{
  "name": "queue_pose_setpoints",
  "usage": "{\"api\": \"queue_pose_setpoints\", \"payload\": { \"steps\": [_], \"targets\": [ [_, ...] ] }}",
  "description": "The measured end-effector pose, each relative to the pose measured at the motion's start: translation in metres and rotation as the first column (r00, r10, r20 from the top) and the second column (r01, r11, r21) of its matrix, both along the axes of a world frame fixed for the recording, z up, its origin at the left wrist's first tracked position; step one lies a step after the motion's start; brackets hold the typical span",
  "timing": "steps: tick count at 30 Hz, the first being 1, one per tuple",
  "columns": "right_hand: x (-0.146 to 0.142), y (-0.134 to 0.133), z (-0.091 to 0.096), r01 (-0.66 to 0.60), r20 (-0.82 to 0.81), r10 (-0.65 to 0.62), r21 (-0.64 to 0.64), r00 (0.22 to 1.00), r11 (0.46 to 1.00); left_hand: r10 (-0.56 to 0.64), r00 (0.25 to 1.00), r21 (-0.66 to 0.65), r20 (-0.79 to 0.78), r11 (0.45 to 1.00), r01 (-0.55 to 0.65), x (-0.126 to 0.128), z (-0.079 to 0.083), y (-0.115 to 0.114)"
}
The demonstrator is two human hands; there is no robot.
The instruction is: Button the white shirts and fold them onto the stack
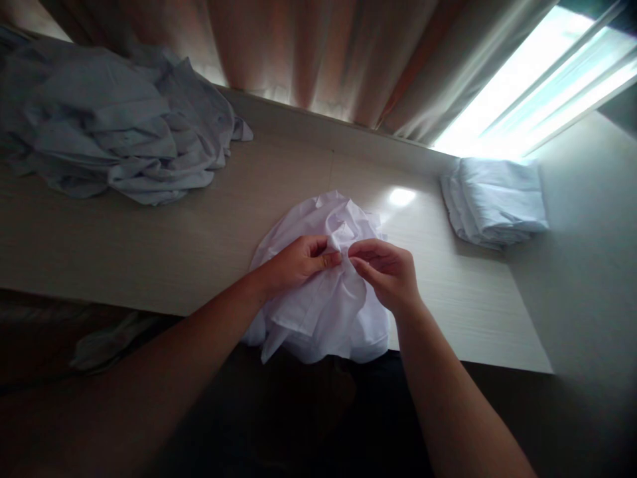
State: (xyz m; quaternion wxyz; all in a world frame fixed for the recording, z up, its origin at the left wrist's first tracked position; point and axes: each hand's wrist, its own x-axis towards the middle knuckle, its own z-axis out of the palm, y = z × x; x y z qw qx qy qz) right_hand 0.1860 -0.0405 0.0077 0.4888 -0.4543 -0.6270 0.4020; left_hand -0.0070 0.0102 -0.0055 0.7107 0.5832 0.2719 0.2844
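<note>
A crumpled white shirt [318, 312] is bunched at the front edge of the wooden surface, part of it hanging slightly over. Its collar-like fold stands up in the middle, between my two hands. My left hand [306, 262] is closed on this fold, with the thumb pressed on top of the cloth. From the other side, my right hand [381, 269] pinches at the same spot with thumb and forefinger. Whatever small part lies between those fingertips is too small to make out.
A large loose heap of white cloth [114, 126] lies at the back left of the pale wooden surface [279, 166]. Folded white cloths [497, 202] are stacked at the right, against the wall [592, 252]. Behind hang brown curtains [308, 53] beside a bright window [527, 79].
</note>
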Motion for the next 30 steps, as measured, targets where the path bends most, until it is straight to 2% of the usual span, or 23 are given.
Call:
{"api": "queue_pose_setpoints", "payload": {
  "steps": [30],
  "targets": [
    [0.0039,0.0023,-0.0007,-0.071,0.033,0.071,0.001,0.997,0.997,0.001,0.999,0.041,-0.043,0.999,0.001,0.003,-0.0031,-0.0014]
  ]
}}
